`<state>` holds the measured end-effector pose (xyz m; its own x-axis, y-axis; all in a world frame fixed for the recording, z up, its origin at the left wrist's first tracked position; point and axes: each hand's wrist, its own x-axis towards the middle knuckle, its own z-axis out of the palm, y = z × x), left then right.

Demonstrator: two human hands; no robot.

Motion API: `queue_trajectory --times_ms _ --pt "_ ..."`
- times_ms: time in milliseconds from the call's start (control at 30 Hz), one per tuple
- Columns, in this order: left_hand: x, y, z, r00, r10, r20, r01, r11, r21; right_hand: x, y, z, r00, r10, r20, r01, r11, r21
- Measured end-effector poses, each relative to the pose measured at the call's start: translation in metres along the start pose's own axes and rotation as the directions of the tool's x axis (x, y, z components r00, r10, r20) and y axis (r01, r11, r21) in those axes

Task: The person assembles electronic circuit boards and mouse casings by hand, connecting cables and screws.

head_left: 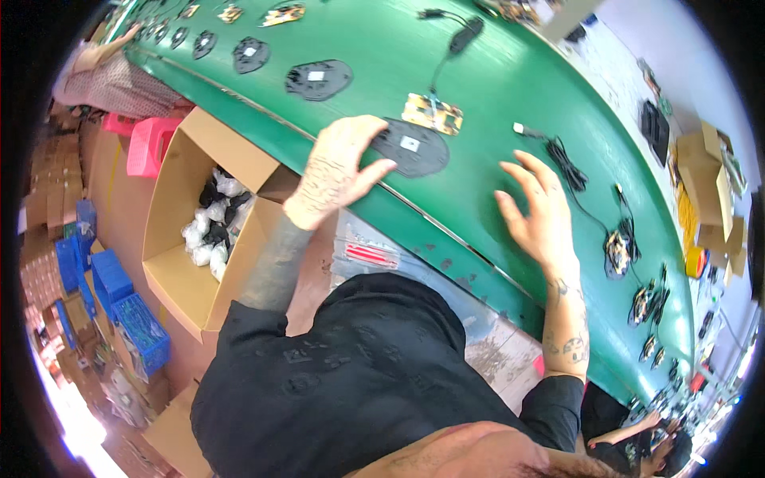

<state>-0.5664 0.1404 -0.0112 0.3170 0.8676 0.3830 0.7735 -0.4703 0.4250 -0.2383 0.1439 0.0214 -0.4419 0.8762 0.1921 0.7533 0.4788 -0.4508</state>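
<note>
My left hand point(341, 163) is at the near edge of the green belt, thumb and fingers apart. Its fingertips meet the left edge of a black rounded plate point(426, 154) with a white square on it; whether they press on it I cannot tell. Just beyond the plate lies a tan circuit board point(442, 118), wired to a black cable with a dark block point(466, 34). Over the belt to the right hovers my right hand point(535, 205), fingers spread and holding nothing. Nearest to it is a coiled black cable point(566, 165) with a light plug.
Similar black plates point(319, 79) line the green belt point(494, 119) toward the far left, where another person's hand point(127, 33) reaches in. Boards with cables point(617, 253) lie along the right. An open cardboard box point(171, 275) with bagged parts stands left of me; blue crates point(139, 334) sit beyond.
</note>
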Motion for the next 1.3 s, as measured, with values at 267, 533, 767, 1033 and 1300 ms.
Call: queue_trajectory --times_ms 267,533,767,1033,1300 --pt "-0.005 0.048 0.029 0.998 -0.020 0.058 0.020 1.000 -0.012 0.102 0.002 0.054 0.988 -0.123 0.098 0.119 0.992 0.051" --pt "0.007 0.086 0.068 0.989 0.128 -0.076 -0.139 0.976 -0.167 0.033 0.036 -0.023 0.947 0.319 -0.017 -0.299 0.904 0.306" --pt "0.074 0.108 0.059 0.885 0.309 -0.349 -0.432 0.824 -0.365 -0.012 0.009 -0.051 0.948 0.272 0.165 -0.299 0.584 0.754" --pt "0.070 0.079 0.076 0.930 0.301 -0.211 -0.365 0.821 -0.440 -0.023 0.031 -0.031 0.888 0.402 0.223 -0.382 0.373 0.846" --pt "0.047 0.074 0.057 0.999 0.041 0.003 -0.037 0.934 -0.356 -0.004 0.029 0.001 0.853 0.517 0.074 -0.403 0.563 0.722"
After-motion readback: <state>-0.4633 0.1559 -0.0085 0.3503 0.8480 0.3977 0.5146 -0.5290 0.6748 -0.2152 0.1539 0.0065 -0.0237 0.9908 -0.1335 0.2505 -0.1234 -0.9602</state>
